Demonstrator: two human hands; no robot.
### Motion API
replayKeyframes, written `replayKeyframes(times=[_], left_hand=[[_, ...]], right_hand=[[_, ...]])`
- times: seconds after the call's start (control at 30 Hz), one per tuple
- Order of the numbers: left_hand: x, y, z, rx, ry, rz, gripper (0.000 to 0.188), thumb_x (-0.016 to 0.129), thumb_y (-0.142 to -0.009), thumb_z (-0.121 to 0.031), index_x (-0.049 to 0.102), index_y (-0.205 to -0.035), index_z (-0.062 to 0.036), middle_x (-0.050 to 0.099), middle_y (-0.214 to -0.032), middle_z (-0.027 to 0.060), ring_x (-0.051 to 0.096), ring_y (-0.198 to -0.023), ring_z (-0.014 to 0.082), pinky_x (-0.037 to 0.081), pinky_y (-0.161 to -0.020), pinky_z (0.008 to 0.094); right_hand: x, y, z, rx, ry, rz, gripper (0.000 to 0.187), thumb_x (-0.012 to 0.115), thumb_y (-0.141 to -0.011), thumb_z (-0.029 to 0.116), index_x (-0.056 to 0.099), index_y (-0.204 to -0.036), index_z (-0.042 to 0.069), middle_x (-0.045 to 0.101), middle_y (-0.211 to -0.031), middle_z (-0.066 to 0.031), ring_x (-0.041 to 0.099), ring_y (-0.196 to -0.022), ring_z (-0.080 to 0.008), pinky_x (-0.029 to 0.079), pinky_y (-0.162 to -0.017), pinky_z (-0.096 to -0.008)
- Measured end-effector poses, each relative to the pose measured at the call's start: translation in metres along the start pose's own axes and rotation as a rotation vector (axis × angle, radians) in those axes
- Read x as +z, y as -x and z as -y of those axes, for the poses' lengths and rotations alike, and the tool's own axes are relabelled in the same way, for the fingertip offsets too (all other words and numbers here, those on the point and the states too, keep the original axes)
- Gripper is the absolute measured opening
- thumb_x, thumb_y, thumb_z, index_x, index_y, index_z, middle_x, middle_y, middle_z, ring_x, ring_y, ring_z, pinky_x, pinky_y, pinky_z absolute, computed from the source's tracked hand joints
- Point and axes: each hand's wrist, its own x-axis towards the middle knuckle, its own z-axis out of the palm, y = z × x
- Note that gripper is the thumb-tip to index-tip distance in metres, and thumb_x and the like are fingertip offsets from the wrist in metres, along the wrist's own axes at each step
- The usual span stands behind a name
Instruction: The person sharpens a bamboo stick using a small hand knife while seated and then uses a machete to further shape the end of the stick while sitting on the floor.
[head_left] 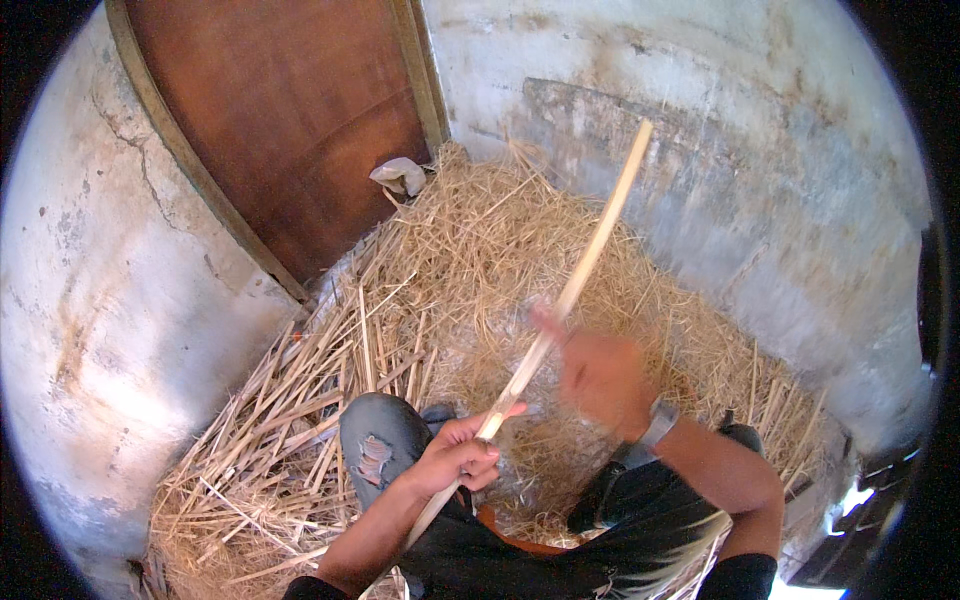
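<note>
A fisheye view looks down past a person's bent knees into a corner strewn with straw-like shavings [500,215]; a long, pale stick [594,245], apparently split wood or cane, slants across the middle, its lower end near the person's lap and its upper end in front of the right-hand wall [770,220]. The left hand [460,457] is closed around the lower part of the stick, with one finger stretched out along it; the right hand [603,378], wearing a grey wristband [658,424], is further up, its fingertips overlapping the stick; it is blurred, so I cannot tell whether it grips the stick or only brushes it. Dark sleeves end above both forearms; the left trouser knee [376,442] is grey and torn open, and a dark shoe [597,497] shows below the right forearm. To the left, many thin, loose strips [290,405] lie in a tangled pile, mixed with finer shavings; behind stands a reddish-brown door [285,125] in a wooden frame, with a crumpled whitish bag [402,177] near its lower right corner; the pale walls are stained, and the left one [85,260] is cracked.
</note>
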Motion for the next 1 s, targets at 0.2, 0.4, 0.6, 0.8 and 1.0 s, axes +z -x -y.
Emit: replayKeyframes(times=[0.2, 0.4, 0.6, 0.8, 1.0], left_hand=[[-0.002, 0.001, -0.004, 0.012, -0.026, -0.058, 0.067, 0.055, -0.092, -0.006, 0.03, -0.153, -0.0027, 0.03, -0.055, -0.0033, 0.029, -0.042, 0.0094, 0.023, -0.042, 0.0268], [0.0, 0.008, 0.001, 0.026, 0.067, 0.064, 0.062, 0.051, -0.095, -0.006, 0.028, -0.152, 0.0016, 0.029, -0.056, -0.0035, 0.03, -0.045, 0.0094, 0.025, -0.045, 0.0262], [0.004, -0.001, 0.005, 0.049, -0.053, 0.144, 0.054, 0.045, -0.105, -0.02, 0.029, -0.153, -0.0004, 0.033, -0.058, -0.004, 0.033, -0.048, 0.007, 0.028, -0.047, 0.0231], [0.001, -0.002, 0.01, 0.105, -0.325, 0.009, 0.05, 0.04, -0.107, -0.033, 0.043, -0.139, 0.0047, 0.038, -0.058, -0.0025, 0.035, -0.047, 0.0074, 0.031, -0.046, 0.0235], [0.011, -0.007, 0.007, 0.268, -0.395, -0.16, 0.048, 0.038, -0.107, -0.037, 0.043, -0.14, -0.0014, 0.039, -0.058, -0.002, 0.035, -0.047, 0.007, 0.03, -0.045, 0.023]], right_hand=[[0.017, -0.006, -0.018, -0.042, -0.068, -0.192, 0.061, 0.062, -0.082, 0.003, 0.055, -0.141, 0.016, 0.057, -0.063, -0.01, 0.054, -0.051, -0.02, 0.048, -0.052, -0.0345], [-0.032, -0.029, -0.029, 0.354, -0.415, -0.554, 0.027, 0.066, -0.093, 0.012, 0.067, -0.119, 0.005, 0.053, -0.059, 0.0035, 0.04, -0.051, -0.0032, 0.034, -0.046, -0.0248], [-0.011, -0.025, -0.023, 0.453, -0.54, -0.257, 0.023, 0.075, -0.088, 0.021, 0.068, -0.101, 0.003, 0.048, -0.057, 0.0065, 0.039, -0.051, -0.002, 0.032, -0.045, -0.0248], [0.009, -0.01, 0.01, 0.438, -0.565, -0.081, 0.036, 0.078, -0.084, 0.029, 0.062, -0.106, 0.005, 0.052, -0.057, -0.0028, 0.046, -0.049, -0.01, 0.038, -0.047, -0.0306], [0.017, -0.005, 0.017, 0.219, -0.404, -0.02, 0.018, 0.061, -0.096, 0.021, 0.057, -0.097, 0.003, 0.053, -0.061, -0.0168, 0.056, -0.051, -0.0339, 0.042, -0.049, -0.0408]])
